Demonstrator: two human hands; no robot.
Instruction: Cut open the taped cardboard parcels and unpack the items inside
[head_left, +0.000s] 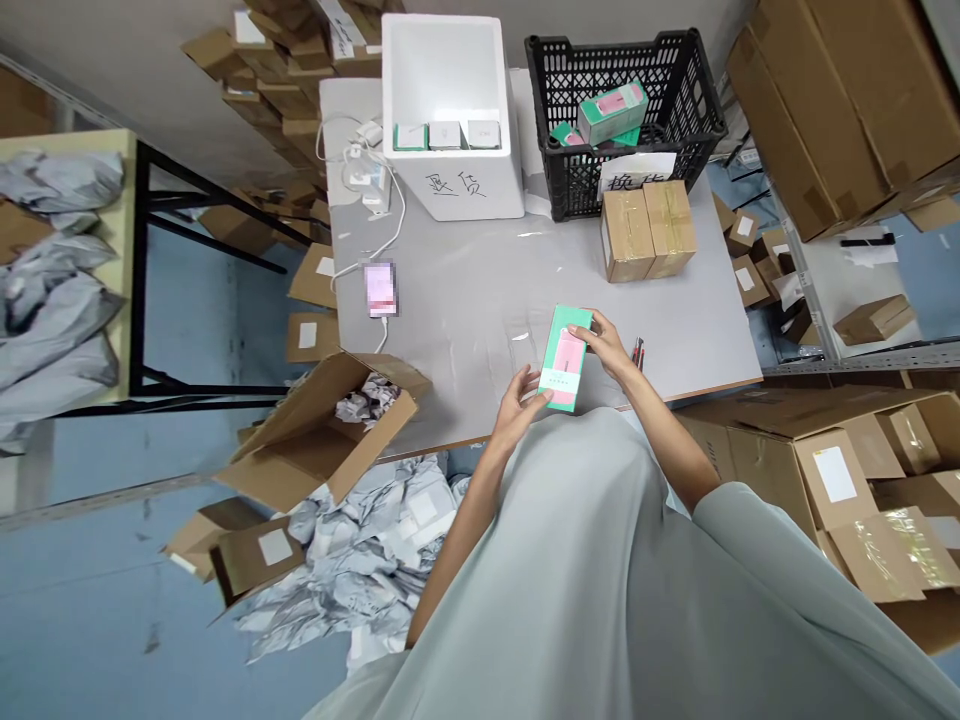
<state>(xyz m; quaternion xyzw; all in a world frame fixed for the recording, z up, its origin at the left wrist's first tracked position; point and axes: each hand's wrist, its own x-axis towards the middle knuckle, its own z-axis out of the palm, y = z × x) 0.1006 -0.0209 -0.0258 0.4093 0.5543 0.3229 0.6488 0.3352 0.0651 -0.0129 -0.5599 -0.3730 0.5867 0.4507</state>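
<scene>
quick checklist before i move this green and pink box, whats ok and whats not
1. Green-and-pink rectangular cardboard box supported: left hand at its near end, right hand on its far right side; ok.
2. Box sealed at both ends: cannot tell.
3. White foam-like rectangular bin open on top: ok, small boxes inside.
4. Black lattice plastic crate open on top: ok, green-and-pink boxes inside.
5. White paper sign on the crate fully visible: not ok, brown taped cardboard cartons partly cover it.
</scene>
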